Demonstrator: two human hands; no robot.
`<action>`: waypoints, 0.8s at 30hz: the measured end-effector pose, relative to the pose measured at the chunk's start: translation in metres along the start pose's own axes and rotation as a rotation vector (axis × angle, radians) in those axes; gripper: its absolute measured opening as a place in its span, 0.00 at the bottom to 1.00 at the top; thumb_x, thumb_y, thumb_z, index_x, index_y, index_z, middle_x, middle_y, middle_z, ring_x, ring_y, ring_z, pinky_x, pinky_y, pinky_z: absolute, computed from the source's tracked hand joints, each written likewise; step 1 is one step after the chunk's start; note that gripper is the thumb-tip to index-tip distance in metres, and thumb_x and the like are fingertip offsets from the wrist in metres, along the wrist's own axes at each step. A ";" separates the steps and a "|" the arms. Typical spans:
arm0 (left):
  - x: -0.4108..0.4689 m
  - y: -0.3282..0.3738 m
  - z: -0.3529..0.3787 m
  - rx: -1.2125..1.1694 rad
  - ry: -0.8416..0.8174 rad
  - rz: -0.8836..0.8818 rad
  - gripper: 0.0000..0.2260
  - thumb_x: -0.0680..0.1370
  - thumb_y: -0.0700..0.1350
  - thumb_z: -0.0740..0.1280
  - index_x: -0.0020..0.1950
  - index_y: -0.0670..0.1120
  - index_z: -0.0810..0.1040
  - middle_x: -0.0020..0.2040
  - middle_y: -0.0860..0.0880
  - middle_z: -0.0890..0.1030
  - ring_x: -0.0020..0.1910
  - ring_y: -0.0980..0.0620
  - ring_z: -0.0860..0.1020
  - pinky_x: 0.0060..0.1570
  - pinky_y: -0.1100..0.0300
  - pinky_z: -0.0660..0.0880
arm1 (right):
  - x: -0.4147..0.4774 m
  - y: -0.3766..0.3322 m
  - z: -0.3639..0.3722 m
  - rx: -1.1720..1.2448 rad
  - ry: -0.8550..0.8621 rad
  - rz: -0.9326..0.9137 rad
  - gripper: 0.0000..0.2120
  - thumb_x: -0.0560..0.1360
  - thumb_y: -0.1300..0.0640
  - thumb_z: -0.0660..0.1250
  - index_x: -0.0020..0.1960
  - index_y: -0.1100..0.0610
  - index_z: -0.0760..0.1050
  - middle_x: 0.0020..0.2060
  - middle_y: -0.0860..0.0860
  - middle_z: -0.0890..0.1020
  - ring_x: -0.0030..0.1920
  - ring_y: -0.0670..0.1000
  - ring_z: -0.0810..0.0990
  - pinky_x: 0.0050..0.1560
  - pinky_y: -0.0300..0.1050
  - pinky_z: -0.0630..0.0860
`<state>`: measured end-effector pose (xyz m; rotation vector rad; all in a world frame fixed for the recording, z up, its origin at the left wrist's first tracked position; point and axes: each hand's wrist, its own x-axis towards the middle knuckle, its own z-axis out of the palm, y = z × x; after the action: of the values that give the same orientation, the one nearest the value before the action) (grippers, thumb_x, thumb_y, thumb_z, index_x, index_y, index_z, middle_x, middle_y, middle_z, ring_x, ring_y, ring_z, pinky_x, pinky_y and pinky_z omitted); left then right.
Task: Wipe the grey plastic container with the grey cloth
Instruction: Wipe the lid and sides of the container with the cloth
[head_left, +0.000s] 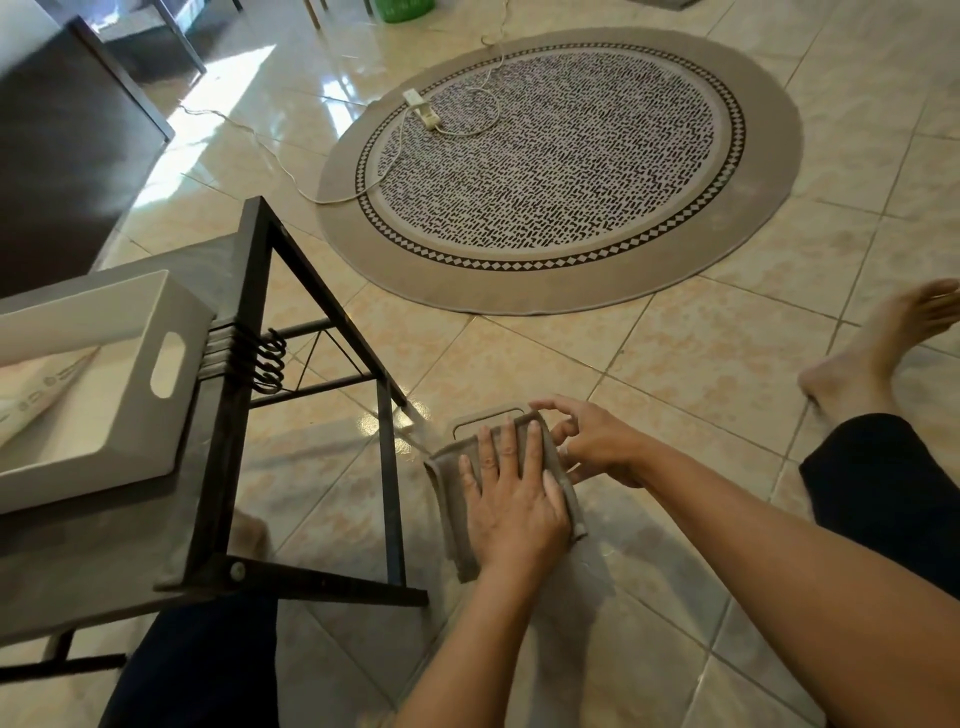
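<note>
The left hand (511, 499) lies flat, fingers spread, pressing the cloth (452, 483) onto the container (485, 415); the right hand (597, 441) fingers grip the container's edge.

Home: tiled floor (597, 364), round rug (558, 166).

Grey plastic container (485, 415), handle slot uppermost, mostly covered by folded grey cloth (451, 483) above tiled floor.

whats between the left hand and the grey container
The grey cloth lies between them: the left hand presses flat on it, covering the grey plastic container, of which only the handle edge shows in the head view.
</note>
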<state>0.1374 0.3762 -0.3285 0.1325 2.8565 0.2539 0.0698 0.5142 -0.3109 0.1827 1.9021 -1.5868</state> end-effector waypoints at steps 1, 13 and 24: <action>0.011 -0.002 -0.003 -0.008 0.011 -0.009 0.29 0.79 0.56 0.37 0.78 0.54 0.30 0.78 0.47 0.28 0.76 0.45 0.27 0.76 0.40 0.34 | 0.000 0.000 0.000 0.003 0.000 0.002 0.37 0.72 0.78 0.61 0.76 0.53 0.64 0.41 0.57 0.79 0.38 0.52 0.82 0.36 0.46 0.82; -0.021 -0.014 0.011 -0.003 0.054 0.000 0.29 0.80 0.56 0.40 0.79 0.53 0.33 0.78 0.47 0.29 0.77 0.45 0.29 0.74 0.43 0.29 | 0.002 0.005 0.004 -0.002 0.019 -0.024 0.35 0.74 0.76 0.64 0.75 0.51 0.65 0.39 0.56 0.76 0.37 0.51 0.80 0.36 0.46 0.83; 0.034 -0.035 -0.009 0.009 0.079 0.009 0.28 0.83 0.53 0.44 0.80 0.53 0.35 0.81 0.49 0.34 0.78 0.48 0.32 0.77 0.44 0.36 | 0.001 0.007 0.009 -0.002 0.037 -0.015 0.35 0.74 0.75 0.64 0.75 0.50 0.65 0.41 0.57 0.77 0.39 0.51 0.81 0.39 0.48 0.84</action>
<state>0.0997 0.3448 -0.3358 0.1398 2.9362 0.2534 0.0761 0.5076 -0.3179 0.1986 1.9376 -1.6019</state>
